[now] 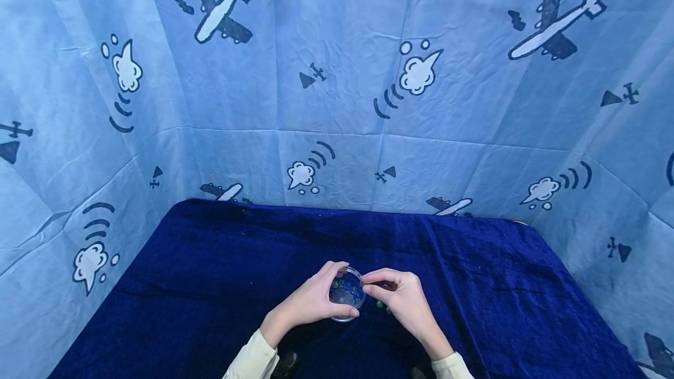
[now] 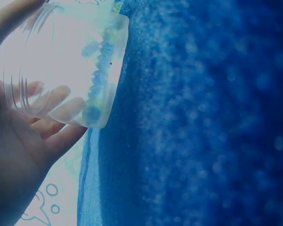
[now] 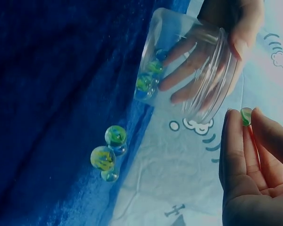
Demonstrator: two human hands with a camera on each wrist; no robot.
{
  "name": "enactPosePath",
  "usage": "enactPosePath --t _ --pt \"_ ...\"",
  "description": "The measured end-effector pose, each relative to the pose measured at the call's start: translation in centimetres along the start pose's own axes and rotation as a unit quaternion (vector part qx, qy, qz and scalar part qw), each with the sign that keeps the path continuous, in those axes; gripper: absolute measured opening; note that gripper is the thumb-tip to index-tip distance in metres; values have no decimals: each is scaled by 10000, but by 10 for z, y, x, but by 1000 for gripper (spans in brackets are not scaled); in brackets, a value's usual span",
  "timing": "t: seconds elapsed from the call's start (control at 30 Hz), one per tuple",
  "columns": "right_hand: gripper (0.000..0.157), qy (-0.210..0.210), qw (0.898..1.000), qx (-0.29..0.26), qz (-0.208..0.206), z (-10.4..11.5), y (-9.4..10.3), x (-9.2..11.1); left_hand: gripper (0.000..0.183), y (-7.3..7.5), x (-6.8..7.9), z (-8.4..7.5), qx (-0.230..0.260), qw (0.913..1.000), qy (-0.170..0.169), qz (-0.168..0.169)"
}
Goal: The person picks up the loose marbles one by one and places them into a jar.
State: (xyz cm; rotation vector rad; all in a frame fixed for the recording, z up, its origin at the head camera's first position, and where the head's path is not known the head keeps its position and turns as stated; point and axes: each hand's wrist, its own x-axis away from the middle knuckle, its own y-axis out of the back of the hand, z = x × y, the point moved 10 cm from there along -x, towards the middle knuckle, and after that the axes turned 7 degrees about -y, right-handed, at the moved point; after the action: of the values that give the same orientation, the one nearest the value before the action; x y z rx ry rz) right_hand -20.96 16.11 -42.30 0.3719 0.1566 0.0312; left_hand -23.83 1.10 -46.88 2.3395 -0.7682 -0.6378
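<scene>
My left hand [image 1: 310, 297] grips a clear plastic jar [image 1: 344, 307] around its side, near the threaded mouth. Blue and green glass marbles [image 2: 96, 80] lie at the bottom of the jar, seen through its wall in the left wrist view. Between thumb and fingertips my right hand [image 3: 257, 165] pinches a green and clear marble [image 3: 245, 116], close beside the jar's open mouth. Several loose marbles [image 3: 104, 158], green, yellow and blue, sit on the cloth to the right of the jar, partly behind the right hand in the head view.
Dark blue velvety cloth [image 1: 210, 285] covers the table. Behind and at both sides hangs a light blue curtain [image 1: 347, 104] printed with airplanes and clouds. Cream sleeves [image 1: 253, 358] reach in from the near edge.
</scene>
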Motion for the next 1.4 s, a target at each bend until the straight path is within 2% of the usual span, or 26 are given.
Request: enactPosePath --t 0.3,0.67,1.4 --pt "10 278 9996 -7 79 8 -8 4 90 0 0 -1 -94 10000 5 31" --pt "10 207 9996 119 156 6 -17 5 90 -1 0 0 -77 10000 -17 6" --pt "10 487 9986 189 86 11 -20 8 91 -2 -1 1 -147 9999 -49 0"
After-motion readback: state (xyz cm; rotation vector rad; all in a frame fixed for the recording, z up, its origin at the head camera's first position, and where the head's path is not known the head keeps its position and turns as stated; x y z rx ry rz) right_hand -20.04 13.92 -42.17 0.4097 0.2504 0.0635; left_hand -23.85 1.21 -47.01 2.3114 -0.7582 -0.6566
